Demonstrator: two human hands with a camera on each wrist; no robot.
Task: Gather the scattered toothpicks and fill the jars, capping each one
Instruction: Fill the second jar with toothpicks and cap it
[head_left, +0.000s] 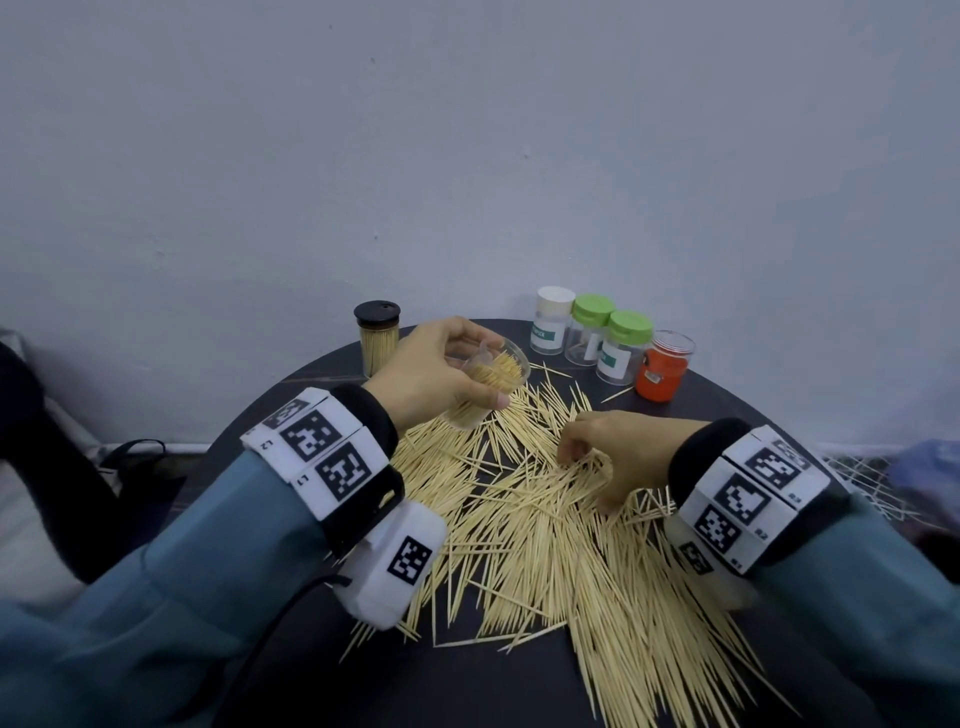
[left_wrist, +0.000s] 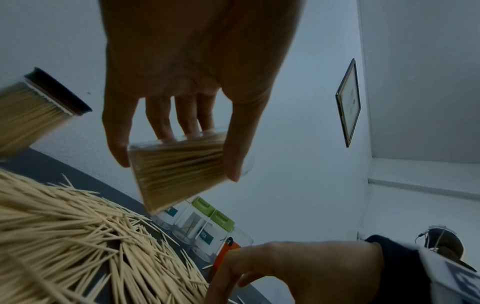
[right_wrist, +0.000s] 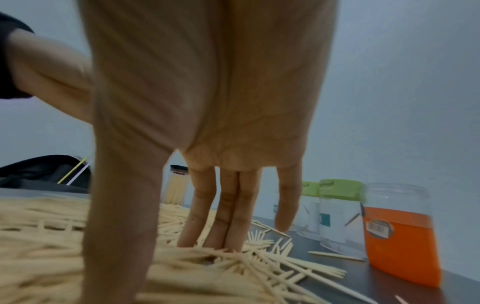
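My left hand (head_left: 485, 370) grips a clear uncapped jar (head_left: 500, 372) packed with toothpicks and holds it tilted above the far left of the pile. In the left wrist view the thumb and fingers of the left hand (left_wrist: 176, 158) wrap the jar (left_wrist: 179, 176). Loose toothpicks (head_left: 545, 545) cover the middle and right of the dark round table (head_left: 467, 686). My right hand (head_left: 587, 478) is down in the pile, fingers and thumb curled round a bunch. The right wrist view shows its fingertips (right_wrist: 207, 240) buried in the toothpicks (right_wrist: 39, 236).
A full black-capped jar (head_left: 377, 338) stands at the back left. At the back right stand a white-capped jar (head_left: 553, 322), two green-capped jars (head_left: 589, 332) (head_left: 626, 351) and an uncapped orange jar (head_left: 665, 369). The wall is close behind them.
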